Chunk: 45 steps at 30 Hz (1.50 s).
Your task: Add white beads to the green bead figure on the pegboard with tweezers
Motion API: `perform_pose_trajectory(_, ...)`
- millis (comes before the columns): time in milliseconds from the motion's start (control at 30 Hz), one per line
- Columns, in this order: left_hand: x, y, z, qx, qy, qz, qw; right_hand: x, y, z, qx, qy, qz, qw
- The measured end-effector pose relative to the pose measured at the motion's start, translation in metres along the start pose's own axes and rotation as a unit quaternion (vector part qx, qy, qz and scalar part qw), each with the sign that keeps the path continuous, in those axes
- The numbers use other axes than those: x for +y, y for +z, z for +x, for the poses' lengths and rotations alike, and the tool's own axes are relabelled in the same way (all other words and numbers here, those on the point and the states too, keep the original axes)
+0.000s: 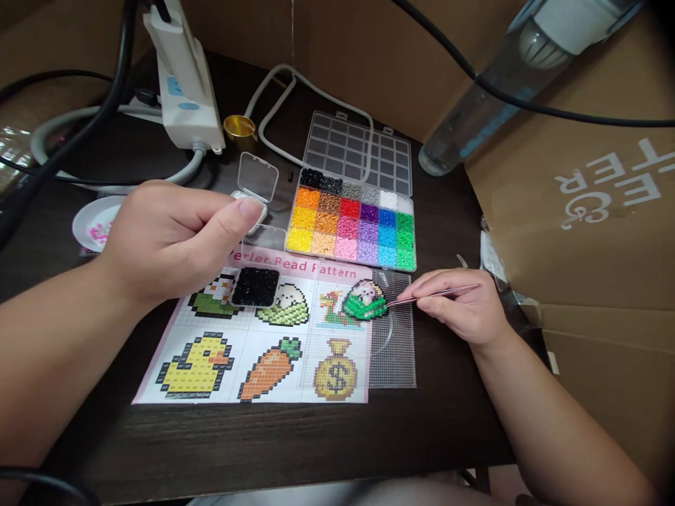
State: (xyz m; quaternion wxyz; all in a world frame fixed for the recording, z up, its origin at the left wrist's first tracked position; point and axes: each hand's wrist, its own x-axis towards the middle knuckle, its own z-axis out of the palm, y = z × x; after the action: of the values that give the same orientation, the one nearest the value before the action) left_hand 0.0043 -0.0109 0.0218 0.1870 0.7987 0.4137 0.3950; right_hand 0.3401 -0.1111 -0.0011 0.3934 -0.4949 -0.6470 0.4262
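My right hand [464,302] grips pink metal tweezers [435,294]. Their tips touch or nearly touch the right edge of a bead figure [365,301] with a white top, green lower part and black outline. The figure lies on a clear pegboard [398,351], which overlaps the printed pattern sheet [268,365]. My left hand [174,235] is closed above the sheet's upper left, thumb pressed against the curled index finger; anything inside is hidden. Below it stands an open clear box of black beads [256,287]. Another small lidded box [258,177] is partly hidden behind the thumb.
A sorted bead case [351,219] lies open at the back, its lid behind it. A white dish [89,221] with pink beads, a gold cup [240,128], a power strip [184,91] and cables are at left. A clear tube [474,119] leans by the cardboard [580,246].
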Motion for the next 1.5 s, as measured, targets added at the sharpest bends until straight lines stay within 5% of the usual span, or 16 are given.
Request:
perform_pose_trajectory(100, 0.0018, -0.0033, 0.0024, -0.042, 0.044, -0.012, 0.998, 0.0005, -0.0002, -0.0002, -0.008, -0.008, -0.003, 1.000)
perform_pose_trajectory(333, -0.0007, -0.0034, 0.0015, -0.029, 0.043, -0.010, 0.999, 0.0039, -0.0022, -0.0003, -0.015, 0.002, -0.007, 1.000)
perform_pose_trajectory(1500, 0.0049, -0.0025, -0.0027, -0.026, -0.028, -0.023, 0.999, 0.0026, -0.0003, -0.0002, -0.007, 0.002, -0.030, 1.000)
